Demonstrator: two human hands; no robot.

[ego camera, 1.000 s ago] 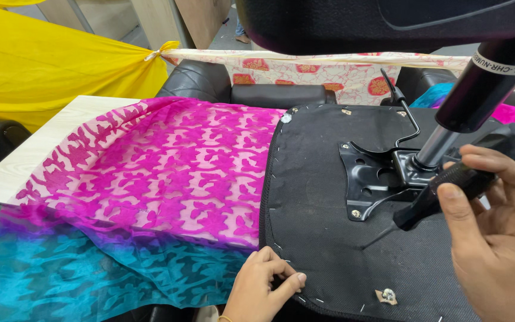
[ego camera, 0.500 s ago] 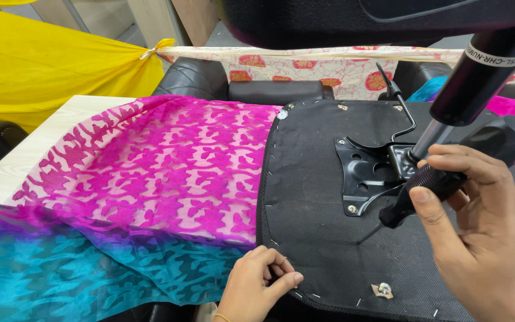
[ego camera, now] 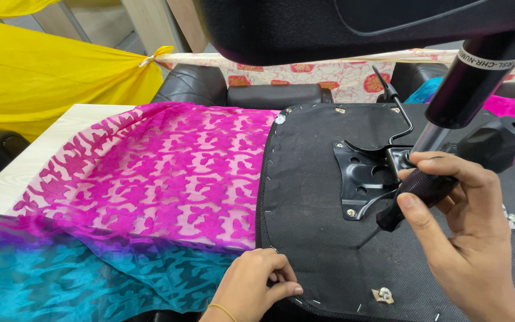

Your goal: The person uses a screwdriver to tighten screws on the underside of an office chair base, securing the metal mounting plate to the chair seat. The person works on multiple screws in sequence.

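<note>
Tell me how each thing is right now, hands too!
Chair seat: upside down, underside showing.
Metal plate: on the seat, screws showing.
Screwdriver: held, tip on the seat.
Right hand: gripping the screwdriver.
Left hand: resting on the seat's edge.
Pink cloth: spread flat.

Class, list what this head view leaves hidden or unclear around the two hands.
- Head view: the right hand covers most of the screwdriver handle.
- Its thin tip is too small to tell what it touches.
- The left hand wrist is cut off by the bottom edge.
- The gas cylinder top is hidden by the chair base.
</note>
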